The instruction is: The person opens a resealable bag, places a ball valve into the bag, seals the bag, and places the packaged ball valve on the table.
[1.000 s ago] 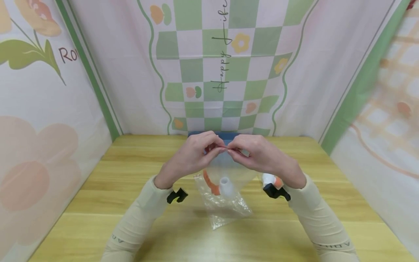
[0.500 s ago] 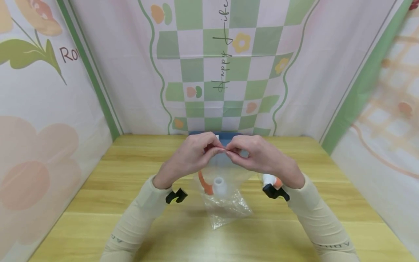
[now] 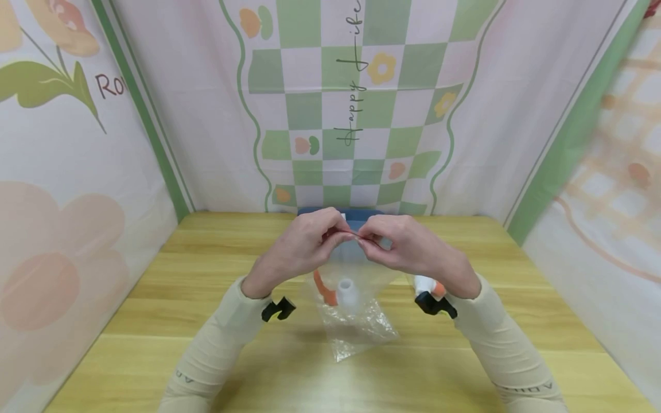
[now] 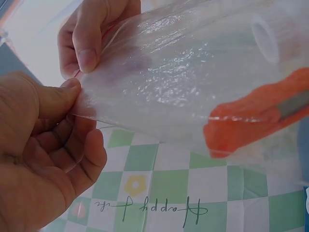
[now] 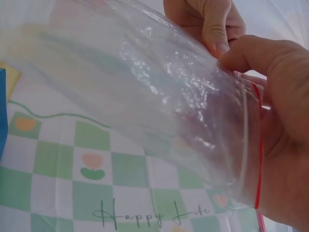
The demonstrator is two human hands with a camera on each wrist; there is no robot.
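Between both hands hangs a clear zip bag (image 5: 159, 92) with a red line along its mouth. My left hand (image 3: 310, 238) pinches the bag's top edge between thumb and fingers. Close beside it, my right hand (image 3: 413, 244) pinches the same edge, fingertips almost meeting the left ones. Through the plastic shows an orange curved piece (image 4: 251, 116) with a grey strip on it. A white open-ended tube (image 3: 347, 293) shows next to the orange piece, low in the bag.
Another crinkled clear plastic bag (image 3: 356, 344) lies on the wooden table (image 3: 206, 321) below. A white and orange item (image 3: 427, 284) sits by the right wrist, partly covered. Behind the hands is a blue object (image 3: 361, 214), mostly hidden, before the patterned cloth.
Within the first half second, the held bag and the things seen in it swung slightly left. Since then the hands and the bag have stayed almost still.
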